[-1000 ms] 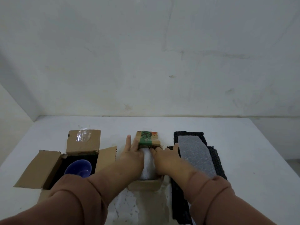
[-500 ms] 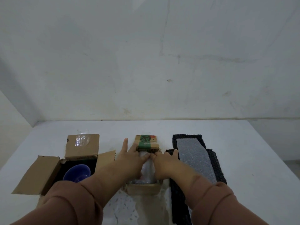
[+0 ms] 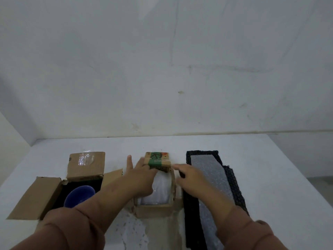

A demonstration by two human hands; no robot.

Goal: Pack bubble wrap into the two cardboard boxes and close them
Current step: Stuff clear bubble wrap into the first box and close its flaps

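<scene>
2 hands at small box, left hand pinching printed flap, right hand loosely open

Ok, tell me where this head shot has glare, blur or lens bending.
Head view: dim, flat light with a grey-blue cast; glare on the shiny tape on the left box's far flap; the bubble wrap strip looks soft and lacks fine detail; the left hand and right hand are slightly smeared; the table's side edges splay outward from wide-angle distortion.

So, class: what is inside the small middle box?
White bubble wrap fills the small middle box to its rim. The left hand covers part of it, and whatever lies beneath the wrap cannot be seen.
</scene>
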